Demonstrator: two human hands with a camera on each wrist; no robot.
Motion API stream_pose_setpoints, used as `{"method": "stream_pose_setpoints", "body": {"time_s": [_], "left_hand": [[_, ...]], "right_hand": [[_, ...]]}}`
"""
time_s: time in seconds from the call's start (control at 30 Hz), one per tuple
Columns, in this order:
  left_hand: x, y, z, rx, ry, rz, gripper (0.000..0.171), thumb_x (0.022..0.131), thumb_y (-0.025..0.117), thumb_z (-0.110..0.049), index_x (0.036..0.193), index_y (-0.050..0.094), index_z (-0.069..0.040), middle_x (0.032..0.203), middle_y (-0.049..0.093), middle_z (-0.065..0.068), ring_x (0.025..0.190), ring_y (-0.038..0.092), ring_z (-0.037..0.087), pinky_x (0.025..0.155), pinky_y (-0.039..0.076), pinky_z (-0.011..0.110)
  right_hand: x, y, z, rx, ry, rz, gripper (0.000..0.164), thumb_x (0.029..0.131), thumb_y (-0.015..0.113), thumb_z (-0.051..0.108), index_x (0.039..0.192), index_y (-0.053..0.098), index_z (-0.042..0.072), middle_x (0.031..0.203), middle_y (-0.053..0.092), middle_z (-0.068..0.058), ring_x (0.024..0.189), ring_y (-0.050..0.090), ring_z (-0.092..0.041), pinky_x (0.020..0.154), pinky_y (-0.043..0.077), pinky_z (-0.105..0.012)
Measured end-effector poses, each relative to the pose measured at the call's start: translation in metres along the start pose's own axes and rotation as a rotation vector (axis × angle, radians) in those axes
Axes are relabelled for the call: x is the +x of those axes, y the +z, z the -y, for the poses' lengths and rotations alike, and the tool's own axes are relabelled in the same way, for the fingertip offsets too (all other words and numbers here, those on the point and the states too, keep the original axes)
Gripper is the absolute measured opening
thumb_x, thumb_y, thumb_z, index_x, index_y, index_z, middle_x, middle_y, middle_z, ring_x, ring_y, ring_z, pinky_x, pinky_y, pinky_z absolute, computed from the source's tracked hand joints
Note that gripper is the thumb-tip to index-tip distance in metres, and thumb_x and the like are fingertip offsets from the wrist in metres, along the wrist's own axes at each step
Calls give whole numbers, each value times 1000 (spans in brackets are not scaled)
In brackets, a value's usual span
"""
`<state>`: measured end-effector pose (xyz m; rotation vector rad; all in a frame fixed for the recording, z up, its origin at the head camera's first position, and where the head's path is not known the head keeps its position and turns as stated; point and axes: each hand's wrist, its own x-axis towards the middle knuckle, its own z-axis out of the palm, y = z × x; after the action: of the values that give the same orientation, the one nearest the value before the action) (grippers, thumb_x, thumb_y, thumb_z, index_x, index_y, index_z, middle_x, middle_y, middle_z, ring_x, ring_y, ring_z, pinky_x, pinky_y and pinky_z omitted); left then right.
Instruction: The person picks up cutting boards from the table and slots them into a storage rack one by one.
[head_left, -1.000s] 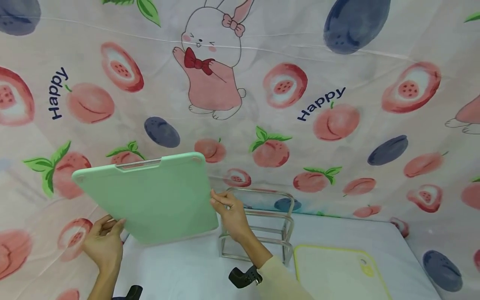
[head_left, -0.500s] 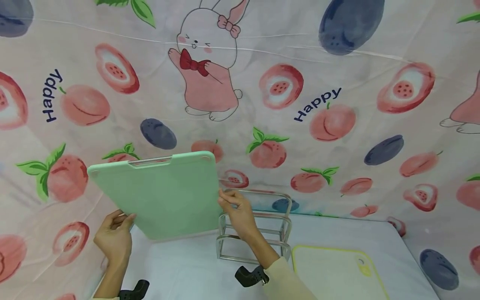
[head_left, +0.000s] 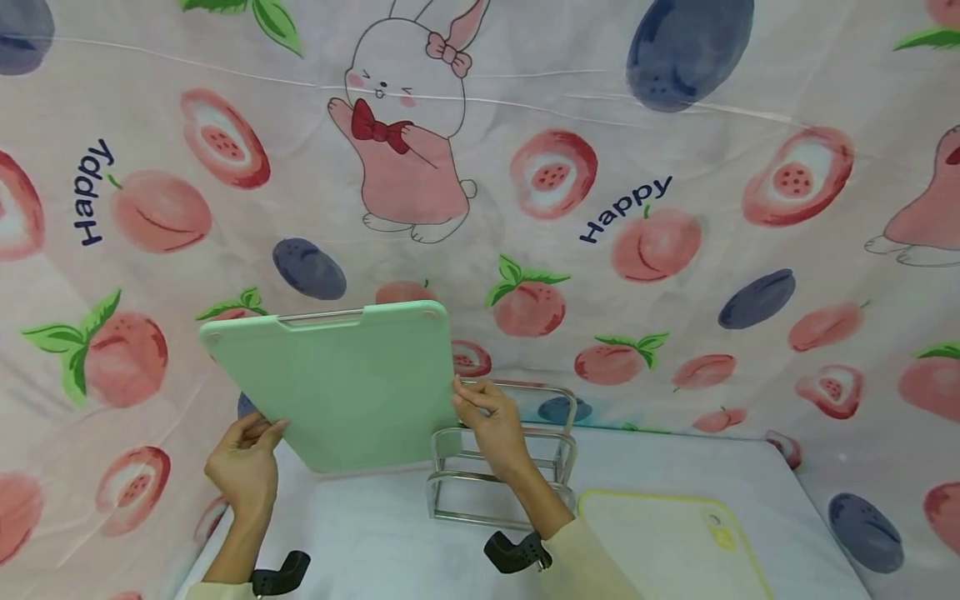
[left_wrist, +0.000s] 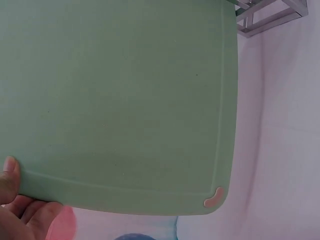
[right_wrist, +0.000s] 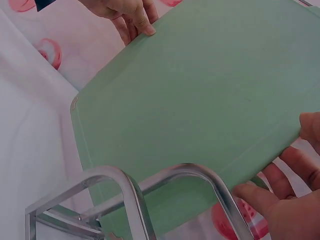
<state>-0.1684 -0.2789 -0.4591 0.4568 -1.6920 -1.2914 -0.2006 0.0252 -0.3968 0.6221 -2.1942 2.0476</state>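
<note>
A green cutting board (head_left: 360, 383) with a handle slot along its top edge is held up between both hands, tilted over the table. My left hand (head_left: 246, 458) pinches its left edge, thumb on the near face and fingers behind. On the opposite edge, my right hand (head_left: 491, 425) grips with thumb and fingertips. A metal rack (head_left: 480, 521) of bent bars stands at the board's right. The board's lower right corner overlaps the rack's left bars in the head view; in the right wrist view the rack's loops (right_wrist: 187, 170) pass in front of that corner.
A white cutting board with a yellow rim (head_left: 652, 496) lies flat on the white-covered table (head_left: 367, 542), right of the rack. Behind hangs a cloth (head_left: 420, 183) printed with fruit and a rabbit.
Both hands have carried the green cutting board rightward, bringing its lower right corner over to the rack's left bars. The head view has shifted slightly. Both grips stay the same.
</note>
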Motion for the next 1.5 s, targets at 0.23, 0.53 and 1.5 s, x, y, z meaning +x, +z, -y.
{"method": "stream_pose_setpoints", "body": {"time_s": [0.23, 0.53, 1.5], "left_hand": [[0, 8, 0, -69, -31, 22, 24, 74, 80, 4, 96, 70, 10, 67, 63, -5, 58, 59, -1, 59, 50, 12], [-7, 20, -7, -77, -25, 10, 20, 74, 80, 3, 90, 70, 11, 67, 62, -9, 57, 60, -2, 59, 51, 12], [-37, 54, -33, -60, 164, 90, 19, 73, 78, 9, 89, 69, 14, 71, 63, 26, 57, 57, 0, 58, 44, 8]], "right_hand": [[-1, -7, -1, -39, -16, -38, 31, 94, 61, 5, 123, 59, -3, 105, 60, -13, 99, 54, -16, 78, 46, -23], [-4, -19, -1, -62, 8, -64, 31, 94, 61, 6, 124, 59, -1, 111, 60, -16, 108, 55, -24, 88, 46, -30], [-21, -54, -18, -13, 4, -128, 39, 100, 52, 8, 137, 47, -1, 122, 50, -21, 116, 50, -33, 93, 44, -27]]}}
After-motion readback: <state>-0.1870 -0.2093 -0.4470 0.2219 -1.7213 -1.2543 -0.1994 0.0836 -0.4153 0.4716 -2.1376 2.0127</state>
